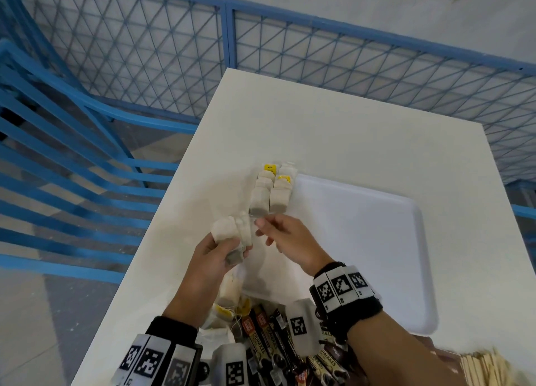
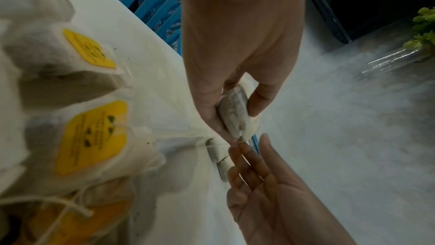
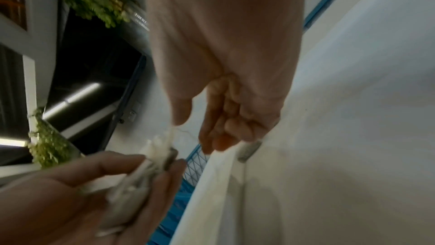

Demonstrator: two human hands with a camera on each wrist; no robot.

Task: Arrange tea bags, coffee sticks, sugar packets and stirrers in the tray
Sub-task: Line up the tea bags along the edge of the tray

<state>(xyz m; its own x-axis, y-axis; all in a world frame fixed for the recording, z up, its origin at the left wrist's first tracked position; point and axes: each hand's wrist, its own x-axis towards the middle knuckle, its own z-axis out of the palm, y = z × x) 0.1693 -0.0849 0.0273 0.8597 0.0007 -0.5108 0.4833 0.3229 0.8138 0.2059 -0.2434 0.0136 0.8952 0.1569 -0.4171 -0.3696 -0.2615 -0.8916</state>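
Tea bags with yellow tags lie in two short rows at the far left corner of the white tray. My left hand grips a small bunch of tea bags just left of the tray; the bunch sits between its thumb and fingers. Beside that bunch, my right hand hovers with loose fingers and holds nothing. It hangs over the near end of the rows. In the left wrist view its palm faces up below the bunch.
Loose tea bags and brown coffee sticks are heaped at the table's near edge, wooden stirrers at the bottom right. A blue chair stands left of the table, and a blue mesh fence behind it.
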